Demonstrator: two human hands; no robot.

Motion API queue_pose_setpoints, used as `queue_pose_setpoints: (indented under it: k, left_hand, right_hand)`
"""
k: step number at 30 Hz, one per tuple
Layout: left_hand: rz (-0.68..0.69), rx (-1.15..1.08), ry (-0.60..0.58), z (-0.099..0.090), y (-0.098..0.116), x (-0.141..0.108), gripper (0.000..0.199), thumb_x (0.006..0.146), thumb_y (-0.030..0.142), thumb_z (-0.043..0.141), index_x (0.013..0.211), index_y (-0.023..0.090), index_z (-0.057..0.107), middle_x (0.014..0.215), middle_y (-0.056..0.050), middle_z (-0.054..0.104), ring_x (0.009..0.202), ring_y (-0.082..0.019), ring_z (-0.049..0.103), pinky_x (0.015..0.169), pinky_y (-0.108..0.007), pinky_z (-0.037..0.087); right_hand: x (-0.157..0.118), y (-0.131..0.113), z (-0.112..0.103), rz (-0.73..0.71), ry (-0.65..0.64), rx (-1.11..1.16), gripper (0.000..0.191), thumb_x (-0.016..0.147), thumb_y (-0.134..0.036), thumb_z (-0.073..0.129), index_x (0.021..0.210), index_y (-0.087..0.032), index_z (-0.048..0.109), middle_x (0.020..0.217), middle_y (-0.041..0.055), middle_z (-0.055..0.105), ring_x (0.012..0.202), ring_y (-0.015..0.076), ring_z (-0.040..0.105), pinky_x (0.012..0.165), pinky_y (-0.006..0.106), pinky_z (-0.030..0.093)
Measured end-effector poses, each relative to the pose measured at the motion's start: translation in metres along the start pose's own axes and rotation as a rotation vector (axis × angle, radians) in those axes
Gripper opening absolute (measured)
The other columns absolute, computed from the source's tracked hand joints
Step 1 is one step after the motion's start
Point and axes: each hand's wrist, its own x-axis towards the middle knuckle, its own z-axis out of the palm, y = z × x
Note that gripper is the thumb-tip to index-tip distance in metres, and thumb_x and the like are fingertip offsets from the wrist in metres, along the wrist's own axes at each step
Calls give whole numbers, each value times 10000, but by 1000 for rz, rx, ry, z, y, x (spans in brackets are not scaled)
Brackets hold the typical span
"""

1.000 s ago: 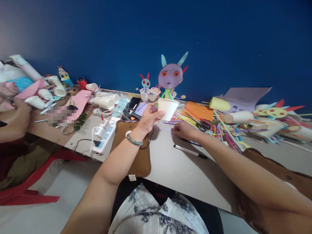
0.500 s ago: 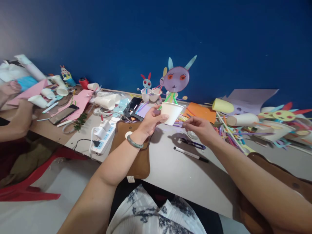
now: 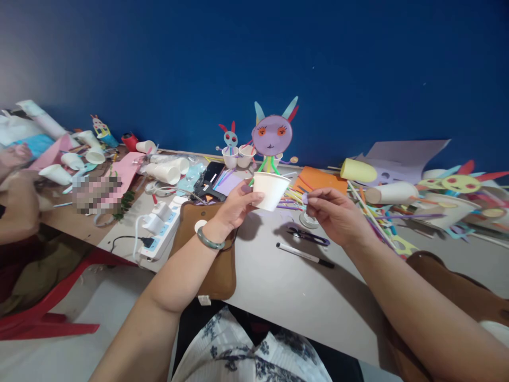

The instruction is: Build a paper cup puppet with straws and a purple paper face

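Note:
My left hand [image 3: 235, 208] is closed around the side of a white paper cup [image 3: 271, 192], held tilted above the table. Green stems rise from behind the cup's rim to a puppet's round purple paper face [image 3: 272, 136] with orange eyes and long ears. To the cup's right, my right hand [image 3: 333, 213] pinches a small pale purple piece [image 3: 305, 198], apart from the cup. Below that hand lie dark-handled scissors [image 3: 308, 236], a black-and-white marker [image 3: 305, 255] and a roll of clear tape [image 3: 309, 220].
A white power strip [image 3: 162, 228] and a brown mat [image 3: 204, 249] lie to the left, with a black glue gun [image 3: 209, 192] behind. Straws and paper-cup puppets [image 3: 461, 183] crowd the right. A smaller puppet [image 3: 230, 140] stands by the blue wall. Another person's arm [image 3: 19, 204] shows far left.
The right hand has drawn back from the cup with the purple piece between its fingertips. The purple face has swung left relative to the cup, and the whole view has shifted slightly.

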Motion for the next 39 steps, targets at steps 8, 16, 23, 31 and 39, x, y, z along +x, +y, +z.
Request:
queue_pose_setpoints:
  k: [8,16,23,31,39]
  left_hand:
    - [1,-27,-15,2,-1,-1,539,587,279,916,1036,180,636,873,-8,723,771,-149,674,722,-269,514]
    - [-47,-26,-35,4,-2,-3,549,595,291,914,1063,176,650,919,-41,725,833,-189,688,752,-309,524]
    - [-26,-45,-69,7,-4,-5,583,593,297,913,1105,190,656,904,-29,714,766,-154,657,687,-270,500]
    - [-29,-34,-43,5,-6,-5,503,588,266,915,1006,192,648,797,14,668,659,-98,599,637,-238,470]
    - [-52,-17,-75,6,-8,-5,662,575,303,935,1158,179,647,885,-35,742,712,-142,667,670,-254,491]
  right_hand:
    - [-8,-4,1,57,-9,21,207,639,-341,862,770,-246,732,681,-2,628,573,115,529,548,298,482]
    - [-15,-7,7,57,-1,-50,291,561,-373,903,779,-257,748,764,33,723,631,156,612,601,331,536]
    - [-13,-3,10,32,28,21,282,584,-357,915,767,-260,723,696,0,672,640,154,604,638,343,518]
    - [-14,-3,13,-27,38,38,286,644,-394,882,741,-247,657,698,-15,646,573,114,512,565,302,458]
    - [-14,6,9,-23,17,26,301,690,-436,878,777,-229,679,732,-5,684,566,104,509,552,283,429]
